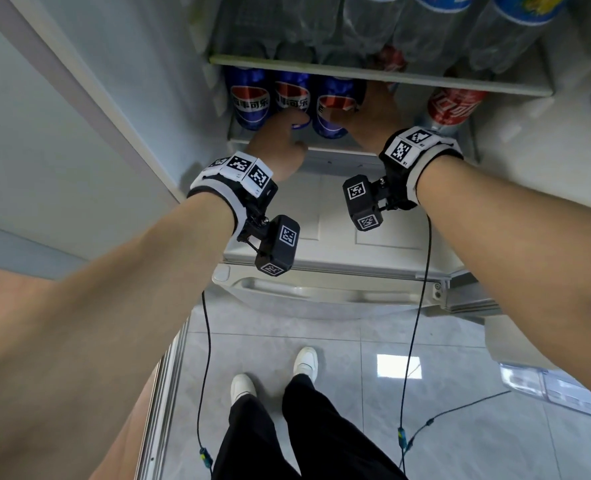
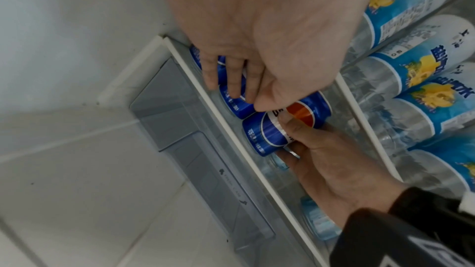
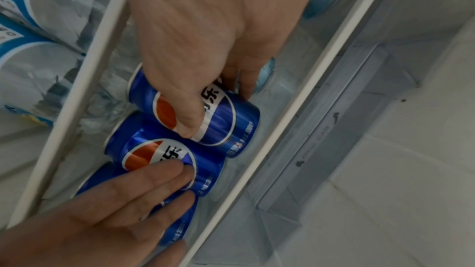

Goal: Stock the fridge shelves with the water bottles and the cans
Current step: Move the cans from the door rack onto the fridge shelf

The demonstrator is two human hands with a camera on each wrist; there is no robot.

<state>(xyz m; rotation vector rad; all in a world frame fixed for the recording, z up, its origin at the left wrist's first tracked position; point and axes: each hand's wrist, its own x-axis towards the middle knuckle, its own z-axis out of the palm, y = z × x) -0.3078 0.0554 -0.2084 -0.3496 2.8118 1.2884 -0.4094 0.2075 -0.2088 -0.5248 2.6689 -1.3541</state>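
Three blue cola cans stand in a row at the left of the lower fridge shelf (image 1: 335, 154). My right hand (image 1: 373, 112) grips the rightmost blue can (image 1: 332, 105), thumb across its logo (image 3: 231, 121). My left hand (image 1: 276, 143) rests with straight fingers (image 3: 164, 172) on the middle blue can (image 3: 144, 145) and the left blue can (image 1: 249, 98). A red cola can (image 1: 453, 105) stands farther right on the same shelf. Water bottles (image 1: 425, 29) with blue labels fill the shelf above.
The upper shelf's front edge (image 1: 356, 73) hangs just over the cans. Room shows on the lower shelf between the blue cans and the red one. A closed drawer (image 1: 321, 220) sits below. The open fridge door (image 1: 79, 116) stands at the left.
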